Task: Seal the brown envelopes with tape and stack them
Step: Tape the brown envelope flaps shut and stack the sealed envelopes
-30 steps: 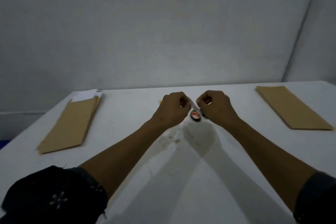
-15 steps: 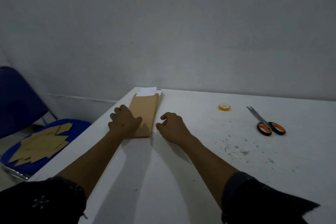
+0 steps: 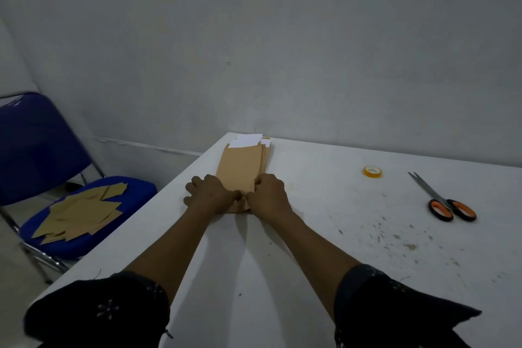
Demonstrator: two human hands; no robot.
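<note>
A stack of brown envelopes (image 3: 243, 167) lies at the far left corner of the white table (image 3: 310, 234), with white paper (image 3: 248, 140) sticking out at its far end. My left hand (image 3: 210, 193) and my right hand (image 3: 268, 192) sit side by side at the stack's near end, fingers curled on the top envelope's near edge. A small yellow tape roll (image 3: 372, 171) lies on the table to the right of the stack, apart from both hands.
Orange-handled scissors (image 3: 443, 200) lie shut at the right of the table. A blue folding chair (image 3: 56, 178) stands left of the table with several brown envelopes (image 3: 82, 209) scattered on its seat. A grey wall runs close behind the table.
My view swung left from the table's middle to the left envelope stack. Both hands left the scissors and tape, reached the stack, then came together at its near end.
</note>
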